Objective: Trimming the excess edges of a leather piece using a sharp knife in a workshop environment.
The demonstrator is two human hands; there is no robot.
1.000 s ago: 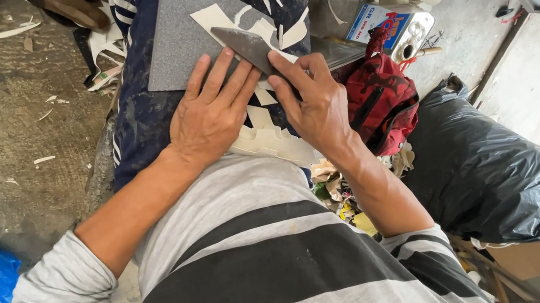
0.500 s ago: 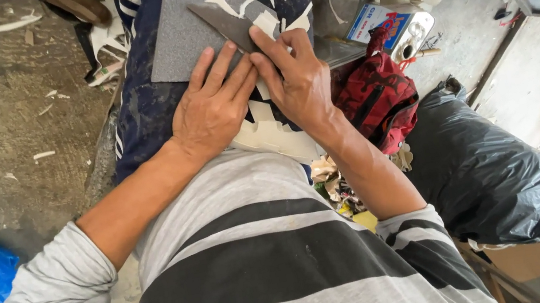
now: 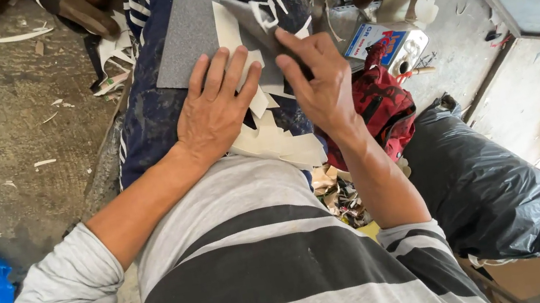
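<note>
Grey sheet [image 3: 187, 40], thin and judged light and floppy, is lain on a dark blue cloth [image 3: 152, 113], pressed flat by the left hand [image 3: 214, 109] with fingers spread, while a folded edge is pinched by the right hand [image 3: 317, 84]. It is best gripped at its free edge. Cream offcuts [image 3: 275, 139] are crowded beneath; a red bag [image 3: 384, 105] and black sack [image 3: 484, 188] are set close alongside.

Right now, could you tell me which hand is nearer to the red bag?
Right. The right hand is just left of the red bag, almost against it; the left hand lies farther left on the grey sheet.
</note>
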